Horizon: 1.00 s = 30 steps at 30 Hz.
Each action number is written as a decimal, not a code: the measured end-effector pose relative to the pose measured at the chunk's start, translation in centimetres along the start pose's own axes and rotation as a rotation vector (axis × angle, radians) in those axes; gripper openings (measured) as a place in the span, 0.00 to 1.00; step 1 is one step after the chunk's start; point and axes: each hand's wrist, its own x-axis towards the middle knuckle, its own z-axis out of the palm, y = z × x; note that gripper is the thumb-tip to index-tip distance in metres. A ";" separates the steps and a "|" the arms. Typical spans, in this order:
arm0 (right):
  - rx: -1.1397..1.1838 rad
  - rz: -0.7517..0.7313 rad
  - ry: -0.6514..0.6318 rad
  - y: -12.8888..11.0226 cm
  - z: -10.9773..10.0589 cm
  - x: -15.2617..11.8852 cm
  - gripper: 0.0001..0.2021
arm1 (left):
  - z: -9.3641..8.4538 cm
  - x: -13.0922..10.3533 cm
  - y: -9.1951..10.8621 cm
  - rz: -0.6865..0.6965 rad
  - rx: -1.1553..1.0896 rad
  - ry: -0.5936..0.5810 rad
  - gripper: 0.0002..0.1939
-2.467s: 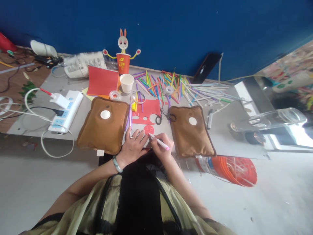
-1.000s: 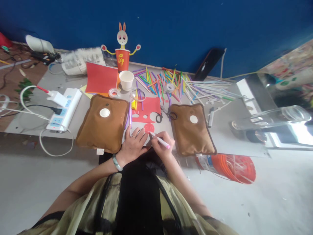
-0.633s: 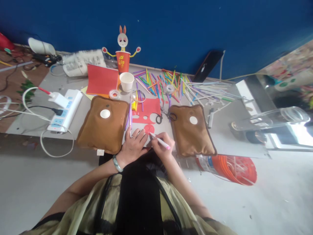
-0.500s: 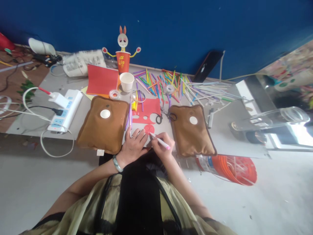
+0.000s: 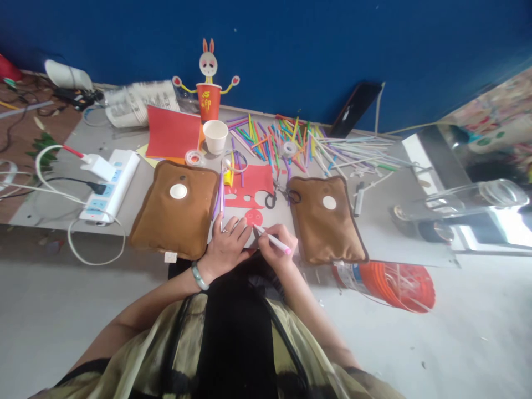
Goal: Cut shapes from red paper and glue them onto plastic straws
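Little differs from two seconds ago beyond a slight shift of view, so the marking of the red paper disc [image 5: 253, 216] seems to advance only slightly, if at all. The right hand [image 5: 276, 252] pinches a white pen [image 5: 277, 243], its tip near the disc's six-o'clock edge. The disc lies toward eleven o'clock from that hand and between one and two o'clock from the left hand [image 5: 224, 247], which rests flat, fingers spread.
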 end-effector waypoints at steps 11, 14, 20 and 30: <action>0.004 0.008 -0.026 0.0 0.0 0.0 0.03 | 0.0 0.0 0.0 0.007 0.005 0.002 0.24; 0.012 0.008 -0.020 0.1 0.1 0.0 0.03 | -0.2 0.0 0.0 0.006 0.004 -0.005 0.24; -0.014 -0.002 -0.032 0.1 0.2 0.0 0.03 | -0.2 0.1 0.0 0.003 -0.008 -0.006 0.24; -0.005 0.028 -0.036 0.0 0.1 0.0 0.03 | -0.1 0.0 0.0 0.005 -0.001 -0.007 0.24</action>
